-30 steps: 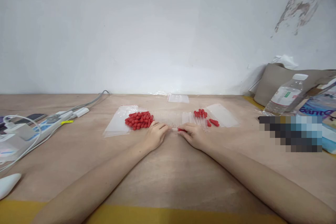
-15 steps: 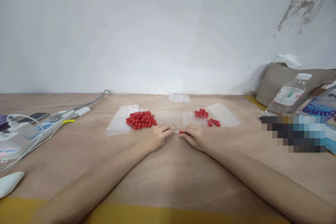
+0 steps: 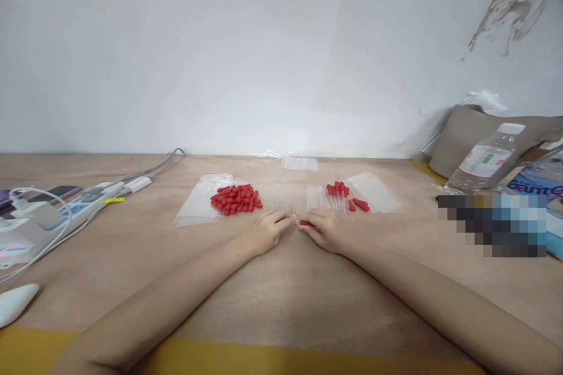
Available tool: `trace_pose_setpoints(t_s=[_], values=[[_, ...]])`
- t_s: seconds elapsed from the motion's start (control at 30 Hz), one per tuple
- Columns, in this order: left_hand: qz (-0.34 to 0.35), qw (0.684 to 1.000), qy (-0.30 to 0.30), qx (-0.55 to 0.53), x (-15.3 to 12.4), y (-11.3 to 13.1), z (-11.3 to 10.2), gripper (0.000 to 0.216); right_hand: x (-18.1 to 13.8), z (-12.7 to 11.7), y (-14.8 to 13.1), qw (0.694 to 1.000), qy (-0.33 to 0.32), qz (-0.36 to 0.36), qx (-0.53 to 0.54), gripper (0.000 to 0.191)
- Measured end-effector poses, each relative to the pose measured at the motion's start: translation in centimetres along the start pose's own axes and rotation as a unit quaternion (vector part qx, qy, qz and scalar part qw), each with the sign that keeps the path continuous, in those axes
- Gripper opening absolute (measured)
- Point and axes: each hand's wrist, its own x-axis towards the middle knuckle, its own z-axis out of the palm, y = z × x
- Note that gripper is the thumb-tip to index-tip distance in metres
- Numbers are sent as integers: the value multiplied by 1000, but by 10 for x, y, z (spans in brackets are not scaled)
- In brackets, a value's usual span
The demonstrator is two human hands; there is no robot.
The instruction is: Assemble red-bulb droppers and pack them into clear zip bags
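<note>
My left hand (image 3: pixel 269 229) pinches a thin clear dropper tube, mostly hidden by the fingers. Facing it, my right hand (image 3: pixel 324 231) is closed on a red rubber bulb (image 3: pixel 307 223), which points toward the tube. The gap between both hands is very small, and whether tube and bulb are joined I cannot tell. Beyond the left hand lies a heap of red rubber bulbs (image 3: pixel 236 199). Loose clear tubes (image 3: pixel 281 198) lie behind the hands. Past the right hand are several droppers (image 3: pixel 337 189) with red bulbs fitted, and two bulbs (image 3: pixel 360 204) beside them.
Clear plastic bags lie left (image 3: pixel 197 205), right (image 3: pixel 373 193) and at the wall (image 3: pixel 300 163). On the left are a power strip (image 3: pixel 73 211) with cables and a white mouse (image 3: pixel 16 304). A water bottle (image 3: pixel 484 161) and a grey-brown bag (image 3: pixel 453 135) stand at right.
My hands have drawn slightly closer together, so less of the tube shows between them. The view has shifted a little.
</note>
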Motion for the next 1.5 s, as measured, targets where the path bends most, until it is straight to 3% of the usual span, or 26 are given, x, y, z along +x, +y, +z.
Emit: trace_pose_setpoints(t_s=[0.27, 0.37, 0.53, 0.63, 0.73, 0.83, 0.93, 1.03, 1.2, 1.33, 1.4, 1.5], values=[[-13, 1000, -19, -10, 0, 0, 4, 32, 2, -1, 4, 999, -26, 20, 29, 20], [-48, 998, -8, -39, 0, -1, 7, 29, 7, -6, 5, 992, -29, 81, 97, 17], [-116, 986, 24, -117, 2, 0, 5, 33, 19, -16, 9, 925, 64, 265, 265, 32], [-177, 975, 36, -125, 3, -1, 0, 38, 27, -34, 25, 894, 70, 325, 299, 36], [-225, 967, 47, -110, 4, -2, -2, 32, 34, -60, 54, 875, 85, 407, 247, 42], [-224, 969, 31, -100, 6, -3, -1, 27, 37, -78, 88, 889, 42, 439, 124, 33], [-218, 972, 19, -84, 6, -3, 0, 25, 37, -77, 113, 895, -36, 445, -25, 28], [-217, 973, 16, -72, 6, -3, 0, 23, 36, -61, 126, 896, -90, 427, -80, 26], [-220, 974, 3, -57, 6, -2, 0, 21, 31, -45, 124, 894, -99, 426, -97, 29], [-238, 971, -3, -20, 7, -1, -2, 19, 22, -62, 113, 877, -74, 449, -152, 28], [-255, 967, -7, 5, 8, 0, -3, 17, 16, -76, 103, 872, -107, 446, -171, 22], [-287, 957, -14, 38, 9, 2, -3, 14, 9, -90, 86, 850, -208, 460, -155, 21]])
